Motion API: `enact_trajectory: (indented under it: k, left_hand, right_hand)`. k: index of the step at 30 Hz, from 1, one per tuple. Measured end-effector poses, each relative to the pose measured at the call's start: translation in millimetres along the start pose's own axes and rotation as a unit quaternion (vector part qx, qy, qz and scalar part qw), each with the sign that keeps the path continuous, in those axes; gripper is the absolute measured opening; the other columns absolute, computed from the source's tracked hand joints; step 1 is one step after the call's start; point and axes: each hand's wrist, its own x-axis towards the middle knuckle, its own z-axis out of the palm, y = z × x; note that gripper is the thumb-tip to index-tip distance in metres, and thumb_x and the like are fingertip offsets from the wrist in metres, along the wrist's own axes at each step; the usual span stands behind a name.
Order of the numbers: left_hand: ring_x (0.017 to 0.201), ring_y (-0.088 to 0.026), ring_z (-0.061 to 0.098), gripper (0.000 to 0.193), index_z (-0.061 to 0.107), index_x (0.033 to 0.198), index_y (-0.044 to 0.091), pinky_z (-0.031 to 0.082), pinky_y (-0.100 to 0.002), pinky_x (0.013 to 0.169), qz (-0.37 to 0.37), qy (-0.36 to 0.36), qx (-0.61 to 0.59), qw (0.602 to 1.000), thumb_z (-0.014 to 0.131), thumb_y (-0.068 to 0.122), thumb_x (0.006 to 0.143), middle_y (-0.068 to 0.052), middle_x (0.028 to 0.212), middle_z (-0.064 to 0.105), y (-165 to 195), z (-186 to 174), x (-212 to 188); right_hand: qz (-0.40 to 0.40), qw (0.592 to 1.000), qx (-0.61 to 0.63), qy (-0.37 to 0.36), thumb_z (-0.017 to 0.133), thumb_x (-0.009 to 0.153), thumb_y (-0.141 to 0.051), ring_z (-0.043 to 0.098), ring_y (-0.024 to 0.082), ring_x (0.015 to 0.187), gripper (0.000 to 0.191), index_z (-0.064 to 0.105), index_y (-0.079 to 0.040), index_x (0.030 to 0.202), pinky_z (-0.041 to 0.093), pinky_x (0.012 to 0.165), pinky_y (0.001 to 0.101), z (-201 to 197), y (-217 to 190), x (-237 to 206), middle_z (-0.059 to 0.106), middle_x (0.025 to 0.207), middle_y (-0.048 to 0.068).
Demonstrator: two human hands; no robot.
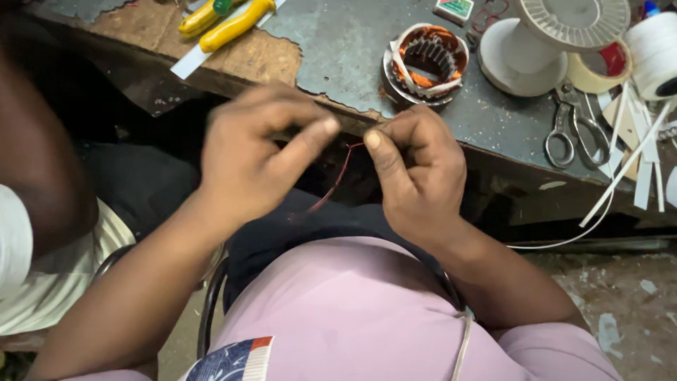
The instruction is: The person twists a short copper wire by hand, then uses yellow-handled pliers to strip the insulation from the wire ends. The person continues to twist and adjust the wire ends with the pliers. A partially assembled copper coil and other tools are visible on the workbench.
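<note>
Grey metal worktop [352, 42] fills the top of the view, front edge chipped, with a patch of brown cardboard [261, 56] at its left. A second person's arm and white sleeve [14, 240] sit at far left, not involved. Wearer's pink shirt [352, 317] fills the bottom centre.

Left hand [257, 155] and right hand [416, 173] are held together just in front of the worktop edge, above the lap. Both closed in pinch grips on a thin reddish copper wire [338, 180]: left thumb and fingers curled over one end, right thumb and forefinger nipping the other. The wire loops down between the hands toward the dark trousers.

On the worktop, behind the right hand: a motor stator [427, 63] with copper windings and white insulation paper, lying flat, apart from both hands. Right of it a white plastic spool [543, 42], a roll of tape [599, 67] and a roll of white cord [656, 46]. Steel scissors [575, 130] lie near the front edge, with white strips [638, 152] beside them, some hanging off the edge. Yellow-handled tools [226, 21] at top left on a white strip. Small green-and-red box [453, 9] at top centre.
</note>
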Motion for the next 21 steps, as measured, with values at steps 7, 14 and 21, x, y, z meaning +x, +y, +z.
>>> enact_trajectory:
  k: [7,14,21]
  left_hand:
    - [0.097,-0.028,0.069,0.023,0.08,0.116,0.002,0.058,-0.04,0.087,0.502,0.101,0.387,0.767,0.08,0.006,0.094,-0.01,0.112,0.067,-13.5,-4.7,-2.4]
    - [0.095,-0.027,0.068,0.018,0.077,0.115,-0.001,0.059,-0.04,0.086,0.498,0.132,0.369,0.774,0.083,0.006,0.099,-0.011,0.108,0.066,-16.3,9.0,-0.9]
    - [0.087,-0.029,0.067,0.015,0.073,0.108,-0.006,0.059,-0.04,0.078,0.459,0.115,0.243,0.847,0.08,0.001,0.097,-0.012,0.096,0.064,-8.1,14.7,2.5]
  right_hand:
    - [0.108,0.989,0.098,-0.015,0.067,0.108,-0.01,0.048,0.003,0.078,0.015,0.059,-0.002,0.099,0.043,0.069,0.0197,-1.0,1.5,-1.1,0.058,0.088,-0.003]
    - [0.114,0.985,0.129,0.0,0.066,0.108,-0.01,0.05,0.004,0.078,0.015,0.059,-0.001,0.099,0.044,0.069,0.0212,3.6,-3.2,-1.4,0.059,0.09,-0.001]
    - [-0.019,0.999,-0.017,0.028,0.07,0.109,-0.009,0.053,0.014,0.074,0.018,0.059,0.0,0.098,0.045,0.068,0.0257,4.8,-8.9,-0.7,0.059,0.089,0.009]
